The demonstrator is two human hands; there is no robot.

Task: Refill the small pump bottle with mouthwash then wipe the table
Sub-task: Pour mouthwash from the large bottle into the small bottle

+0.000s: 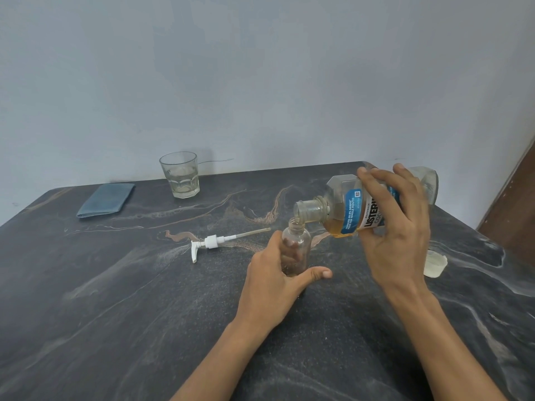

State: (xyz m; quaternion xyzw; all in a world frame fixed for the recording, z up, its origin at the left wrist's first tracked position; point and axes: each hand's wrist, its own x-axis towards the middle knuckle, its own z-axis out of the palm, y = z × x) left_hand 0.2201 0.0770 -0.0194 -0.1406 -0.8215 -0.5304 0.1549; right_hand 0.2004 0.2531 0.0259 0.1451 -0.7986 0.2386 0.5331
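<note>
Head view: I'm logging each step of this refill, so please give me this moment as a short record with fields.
stage: pouring, refill under way
left hand: holds small bottle upright on table
right hand: holds mouthwash bottle tipped, mouth over the small bottle's neck
pump head: lying on table, left of the small bottle
white cap: on table, right of right hand
blue cloth: folded, far left
glass: upright beside the cloth
</note>
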